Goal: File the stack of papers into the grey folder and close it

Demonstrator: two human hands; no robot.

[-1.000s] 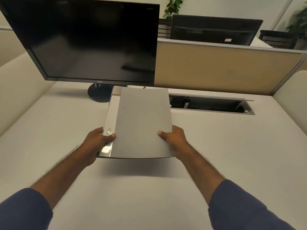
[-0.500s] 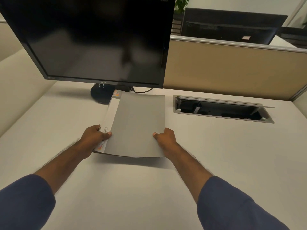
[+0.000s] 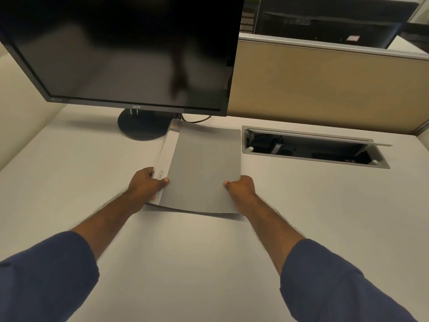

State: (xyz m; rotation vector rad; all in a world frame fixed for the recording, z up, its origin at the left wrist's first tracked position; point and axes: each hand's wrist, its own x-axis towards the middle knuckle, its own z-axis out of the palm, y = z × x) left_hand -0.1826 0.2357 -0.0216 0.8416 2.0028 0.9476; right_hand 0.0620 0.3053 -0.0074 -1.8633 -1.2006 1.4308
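The grey folder (image 3: pixel 204 168) lies closed and flat on the white desk (image 3: pixel 209 252), just in front of the monitor's base. A white strip with printed labels runs along its left edge. My left hand (image 3: pixel 146 183) grips the folder's left edge near the front corner, thumb on top. My right hand (image 3: pixel 240 188) grips the right edge near the front corner, thumb on the cover. The folder's front edge bows slightly off the desk. No papers show outside the folder.
A black monitor (image 3: pixel 130 52) on a round base (image 3: pixel 142 126) stands at the back left, close behind the folder. An open cable hatch (image 3: pixel 313 149) is sunk into the desk to the right. A tan partition (image 3: pixel 325 87) closes off the back.
Both hands have lowered the folder from mid-air down onto the desk and moved it a little toward the monitor. Their grip on both edges is unchanged.
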